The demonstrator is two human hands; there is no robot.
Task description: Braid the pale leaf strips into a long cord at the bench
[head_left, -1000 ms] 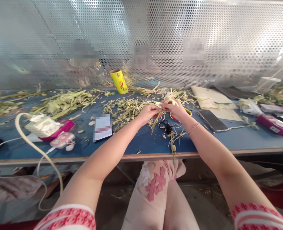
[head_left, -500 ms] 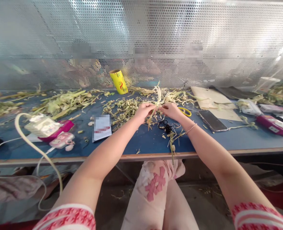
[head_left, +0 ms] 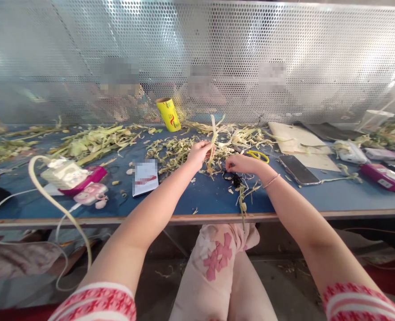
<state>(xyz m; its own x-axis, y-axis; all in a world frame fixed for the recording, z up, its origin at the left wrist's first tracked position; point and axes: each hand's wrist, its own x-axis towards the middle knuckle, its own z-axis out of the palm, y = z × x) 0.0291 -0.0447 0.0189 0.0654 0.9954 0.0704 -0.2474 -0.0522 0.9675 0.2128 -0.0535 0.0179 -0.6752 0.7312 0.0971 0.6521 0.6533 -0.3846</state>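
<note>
Stalk stands pinched in the left hand at twelve o'clock; the right hand curls, its grip unclear. Looks midway: shredded scraps nearby, longer leaves heaped at ten.

Beyond my grip, the metal screen glares, brightest toward the right; the worktop is evenly lit, edges stretched.

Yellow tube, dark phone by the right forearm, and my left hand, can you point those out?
Yellow tube [head_left: 169, 116]: head view, on its side wall.
Dark phone [head_left: 299, 170]: head view, on its screen.
Left hand [head_left: 199, 155]: head view, on its back.
</note>
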